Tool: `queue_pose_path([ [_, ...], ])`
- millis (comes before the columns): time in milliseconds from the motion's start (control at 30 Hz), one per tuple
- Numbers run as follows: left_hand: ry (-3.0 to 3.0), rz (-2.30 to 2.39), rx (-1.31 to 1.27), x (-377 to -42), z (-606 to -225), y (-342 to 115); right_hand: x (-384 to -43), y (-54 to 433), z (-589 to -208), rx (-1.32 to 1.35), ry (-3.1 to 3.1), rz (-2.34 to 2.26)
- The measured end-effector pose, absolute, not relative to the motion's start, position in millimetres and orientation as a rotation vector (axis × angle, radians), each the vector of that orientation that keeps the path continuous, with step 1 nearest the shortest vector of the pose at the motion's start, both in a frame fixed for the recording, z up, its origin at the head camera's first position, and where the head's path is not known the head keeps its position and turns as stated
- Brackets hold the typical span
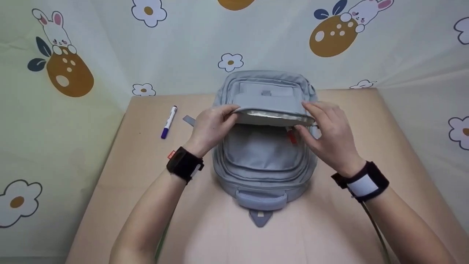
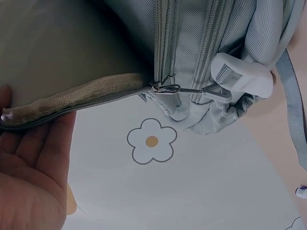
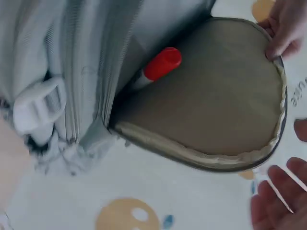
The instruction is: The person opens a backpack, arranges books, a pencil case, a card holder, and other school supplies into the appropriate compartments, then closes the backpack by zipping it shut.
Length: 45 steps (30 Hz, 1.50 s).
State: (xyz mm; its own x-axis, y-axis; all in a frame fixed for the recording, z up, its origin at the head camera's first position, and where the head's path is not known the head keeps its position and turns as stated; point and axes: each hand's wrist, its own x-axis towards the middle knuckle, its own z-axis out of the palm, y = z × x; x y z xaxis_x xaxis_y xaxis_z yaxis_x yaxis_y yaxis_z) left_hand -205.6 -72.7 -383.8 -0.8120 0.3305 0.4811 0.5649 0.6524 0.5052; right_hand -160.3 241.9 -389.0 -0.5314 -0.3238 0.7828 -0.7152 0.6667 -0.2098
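Observation:
A grey backpack (image 1: 263,146) lies on the table with its front pocket flap (image 1: 271,119) lifted. My left hand (image 1: 210,126) pinches the flap's left edge, thumb inside and fingers beneath in the left wrist view. Beside the flap's right edge is my right hand (image 1: 331,135), fingers spread; the right wrist view shows those fingers (image 3: 273,206) apart from the rim. A red-capped marker (image 3: 163,63) sticks up inside the pocket, its lower part hidden by the fabric. To the left lies a white marker with a purple cap (image 1: 169,123).
The tan table (image 1: 146,183) runs up to a patterned cloth backdrop (image 1: 183,47). A grey strap (image 1: 188,120) pokes out left of the backpack. Its carry handle (image 1: 262,200) faces the near side. A white buckle (image 2: 242,75) hangs at its side.

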Motion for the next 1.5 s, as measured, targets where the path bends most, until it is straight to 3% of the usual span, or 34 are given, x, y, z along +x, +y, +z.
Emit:
queue_pose_path([
  [433, -2.588, -1.079, -0.766, -205, -394, -89, -183, 241, -393, 0.551, -2.433, 0.916],
  [800, -2.768, -0.596, -0.150, -259, -441, -185, -186, 240, -391, 0.483, -2.448, 0.968],
  [1033, -2.965, -0.460, 0.141, -270, -476, -219, -187, 236, -394, 0.490, -2.444, 0.971],
  [1233, -3.003, -0.443, 0.259, -268, -489, -229, -187, 231, -395, 0.506, -2.442, 0.988],
  [1500, -2.981, -0.529, 0.227, -263, -489, -232, -188, 231, -395, 0.518, -2.427, 0.932],
])
